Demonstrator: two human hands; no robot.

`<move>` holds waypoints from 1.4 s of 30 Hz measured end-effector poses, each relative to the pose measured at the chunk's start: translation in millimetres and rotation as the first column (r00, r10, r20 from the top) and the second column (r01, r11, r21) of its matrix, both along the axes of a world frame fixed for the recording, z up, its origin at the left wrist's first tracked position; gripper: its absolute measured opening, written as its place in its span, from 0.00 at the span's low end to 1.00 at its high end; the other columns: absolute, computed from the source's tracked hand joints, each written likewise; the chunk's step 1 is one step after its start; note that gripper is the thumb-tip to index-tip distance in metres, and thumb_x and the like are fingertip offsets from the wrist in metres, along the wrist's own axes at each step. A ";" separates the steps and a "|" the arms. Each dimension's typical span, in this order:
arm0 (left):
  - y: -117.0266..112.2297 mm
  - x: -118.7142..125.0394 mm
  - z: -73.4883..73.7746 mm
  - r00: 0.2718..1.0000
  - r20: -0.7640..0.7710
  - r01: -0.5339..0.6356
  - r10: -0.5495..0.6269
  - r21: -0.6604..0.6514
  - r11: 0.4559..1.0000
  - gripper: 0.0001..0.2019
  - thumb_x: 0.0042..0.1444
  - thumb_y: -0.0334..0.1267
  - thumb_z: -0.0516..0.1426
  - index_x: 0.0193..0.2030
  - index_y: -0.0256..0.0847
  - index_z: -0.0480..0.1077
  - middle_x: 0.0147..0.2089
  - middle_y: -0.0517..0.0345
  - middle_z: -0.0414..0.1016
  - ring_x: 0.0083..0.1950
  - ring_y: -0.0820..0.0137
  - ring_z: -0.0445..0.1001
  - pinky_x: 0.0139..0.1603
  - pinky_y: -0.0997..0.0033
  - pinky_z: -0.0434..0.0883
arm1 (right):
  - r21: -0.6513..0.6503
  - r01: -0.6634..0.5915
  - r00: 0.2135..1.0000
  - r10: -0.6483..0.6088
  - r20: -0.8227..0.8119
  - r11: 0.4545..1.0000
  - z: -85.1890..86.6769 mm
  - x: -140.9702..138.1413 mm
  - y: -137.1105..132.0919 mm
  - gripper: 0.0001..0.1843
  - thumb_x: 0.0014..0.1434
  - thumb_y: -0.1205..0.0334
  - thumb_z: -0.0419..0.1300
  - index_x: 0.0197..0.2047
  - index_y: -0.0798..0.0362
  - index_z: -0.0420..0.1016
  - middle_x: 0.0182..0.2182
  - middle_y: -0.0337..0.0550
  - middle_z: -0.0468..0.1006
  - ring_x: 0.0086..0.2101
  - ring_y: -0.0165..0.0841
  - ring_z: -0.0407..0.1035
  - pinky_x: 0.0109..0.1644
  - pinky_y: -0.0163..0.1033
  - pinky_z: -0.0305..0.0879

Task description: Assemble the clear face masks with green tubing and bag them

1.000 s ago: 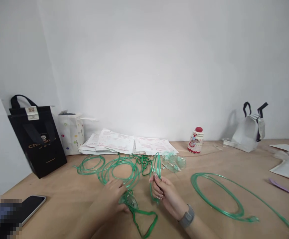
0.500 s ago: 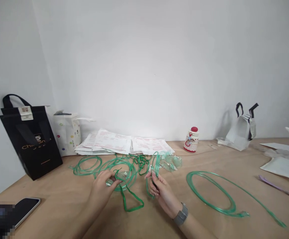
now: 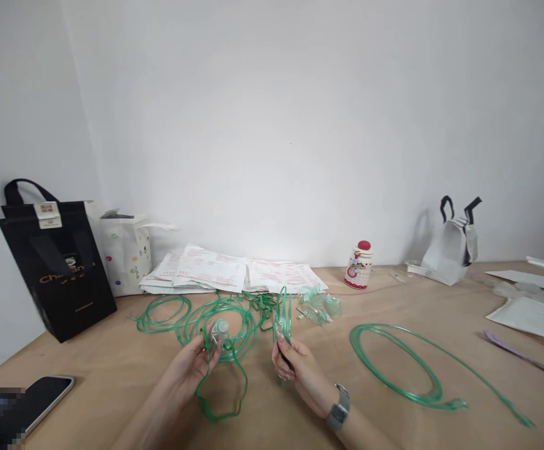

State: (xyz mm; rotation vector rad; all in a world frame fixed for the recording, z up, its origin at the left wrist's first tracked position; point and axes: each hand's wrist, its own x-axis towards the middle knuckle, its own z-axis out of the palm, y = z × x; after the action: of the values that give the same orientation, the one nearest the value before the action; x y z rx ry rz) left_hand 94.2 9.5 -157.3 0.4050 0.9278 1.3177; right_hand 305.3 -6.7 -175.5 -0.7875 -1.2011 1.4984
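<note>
My left hand (image 3: 191, 369) is closed round a clear green mask piece (image 3: 218, 330), raised off the wooden table (image 3: 393, 425). A green elastic strap (image 3: 220, 400) hangs from it in a loop. My right hand (image 3: 295, 365), with a watch on its wrist, pinches a small upright coil of green tubing (image 3: 283, 312). Beyond both hands lie several flat coils of green tubing (image 3: 197, 315).
A large green tubing loop (image 3: 396, 362) lies at the right. Paper packets (image 3: 234, 275) line the wall, with clear mask parts (image 3: 321, 306) in front. A black bag (image 3: 54, 265), a dotted bag (image 3: 128, 253), a phone (image 3: 47, 400), a small bottle (image 3: 358, 265) and a white bag (image 3: 450, 250) stand around.
My left hand has lifted the mask piece off the table and turned it up, so the strap now hangs below. My right hand has drawn slightly nearer, still on its coil.
</note>
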 end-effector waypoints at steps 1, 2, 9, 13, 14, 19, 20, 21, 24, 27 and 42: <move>-0.5 1.0 0.7 1.000 0.026 -0.009 0.009 -0.005 1.000 0.12 0.60 0.26 0.45 0.42 0.35 0.68 0.27 0.58 0.76 0.28 0.75 0.77 0.32 0.78 0.74 | 0.004 -0.002 1.000 0.002 0.009 1.000 -0.2 0.2 0.4 0.25 0.50 0.39 0.56 0.23 0.55 0.65 0.12 0.27 0.53 0.15 0.21 0.42 0.20 0.33 0.37; -1.5 2.2 1.7 0.999 0.046 -0.013 0.013 -0.006 1.000 0.12 0.61 0.26 0.45 0.43 0.35 0.67 0.27 0.58 0.77 0.28 0.75 0.77 0.32 0.79 0.74 | 0.009 -0.003 1.000 0.003 0.018 1.000 -0.3 0.5 0.7 0.25 0.50 0.39 0.55 0.24 0.55 0.65 0.12 0.27 0.53 0.15 0.21 0.42 0.20 0.33 0.38; -18.4 18.1 9.1 0.994 0.080 0.063 -0.070 0.085 0.994 0.07 0.56 0.27 0.52 0.35 0.36 0.72 0.31 0.57 0.78 0.32 0.72 0.77 0.32 0.75 0.74 | 0.071 -0.057 0.992 0.048 0.119 0.996 2.7 -4.1 -8.6 0.23 0.53 0.42 0.55 0.27 0.56 0.70 0.13 0.28 0.53 0.16 0.22 0.43 0.21 0.33 0.39; -25.3 29.9 7.9 0.993 0.072 0.077 -0.092 0.194 0.978 0.03 0.46 0.28 0.62 0.29 0.37 0.72 0.31 0.59 0.78 0.35 0.71 0.76 0.37 0.76 0.72 | 0.111 -0.135 0.977 0.114 0.179 0.985 5.0 -12.6 -19.7 0.23 0.52 0.42 0.56 0.30 0.57 0.73 0.13 0.28 0.53 0.17 0.22 0.45 0.22 0.33 0.41; -25.7 31.9 7.3 0.994 0.067 0.074 -0.090 0.218 0.973 0.05 0.43 0.29 0.64 0.28 0.37 0.72 0.30 0.60 0.77 0.34 0.71 0.75 0.37 0.75 0.71 | 0.119 -0.148 0.973 0.123 0.193 0.982 5.5 -14.0 -21.5 0.23 0.52 0.43 0.56 0.30 0.57 0.74 0.13 0.29 0.54 0.17 0.23 0.46 0.22 0.33 0.41; -24.4 32.4 4.9 0.998 0.025 0.054 -0.064 0.289 0.956 0.12 0.37 0.35 0.67 0.27 0.38 0.69 0.28 0.60 0.76 0.31 0.71 0.74 0.31 0.75 0.70 | 0.135 -0.167 0.963 0.133 0.234 0.977 9.2 -13.7 -23.5 0.24 0.54 0.42 0.54 0.28 0.57 0.75 0.13 0.29 0.53 0.16 0.23 0.46 0.22 0.34 0.40; -24.0 31.2 4.6 0.998 0.015 0.049 -0.055 0.296 0.954 0.12 0.37 0.35 0.67 0.27 0.38 0.68 0.29 0.61 0.76 0.30 0.71 0.74 0.30 0.75 0.69 | 0.135 -0.173 0.961 0.137 0.240 0.976 9.9 -12.9 -23.1 0.25 0.54 0.42 0.54 0.28 0.57 0.75 0.12 0.29 0.53 0.16 0.23 0.45 0.22 0.34 0.39; -23.6 29.9 4.5 0.999 0.004 0.043 -0.046 0.301 0.953 0.12 0.37 0.35 0.67 0.27 0.38 0.68 0.29 0.61 0.76 0.30 0.72 0.74 0.30 0.75 0.69 | 0.134 -0.180 0.959 0.143 0.246 0.975 10.5 -12.0 -22.8 0.26 0.53 0.42 0.54 0.27 0.58 0.75 0.12 0.29 0.52 0.17 0.23 0.45 0.22 0.34 0.39; -22.6 27.0 5.3 0.999 -0.032 0.023 -0.014 0.316 0.948 0.13 0.37 0.36 0.67 0.27 0.39 0.67 0.28 0.62 0.76 0.29 0.72 0.73 0.29 0.75 0.68 | 0.127 -0.195 0.953 0.158 0.257 0.972 11.6 -10.1 -22.1 0.26 0.52 0.42 0.55 0.26 0.58 0.76 0.12 0.29 0.52 0.17 0.23 0.45 0.22 0.34 0.38; -22.9 26.1 8.0 0.998 -0.062 0.005 0.018 0.338 0.941 0.15 0.35 0.38 0.67 0.26 0.40 0.65 0.27 0.62 0.76 0.30 0.71 0.73 0.30 0.73 0.69 | 0.119 -0.190 0.952 0.154 0.263 0.975 12.3 -8.6 -21.7 0.26 0.52 0.42 0.55 0.26 0.58 0.77 0.12 0.29 0.52 0.16 0.23 0.44 0.22 0.35 0.38; -26.6 19.4 19.3 0.949 -0.306 0.218 -0.077 0.460 0.861 0.11 0.38 0.34 0.66 0.29 0.39 0.69 0.30 0.59 0.75 0.36 0.68 0.72 0.39 0.71 0.67 | 0.125 -0.149 0.950 0.107 0.292 0.981 7.8 -7.3 -19.9 0.25 0.52 0.41 0.54 0.28 0.57 0.74 0.12 0.28 0.52 0.16 0.23 0.45 0.21 0.33 0.40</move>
State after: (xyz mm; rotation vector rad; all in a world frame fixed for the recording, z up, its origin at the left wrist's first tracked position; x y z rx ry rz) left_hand 113.6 -17.0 -138.0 1.0631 0.7604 1.3656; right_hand 298.0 -26.6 -167.8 -0.8598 -1.5856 1.4138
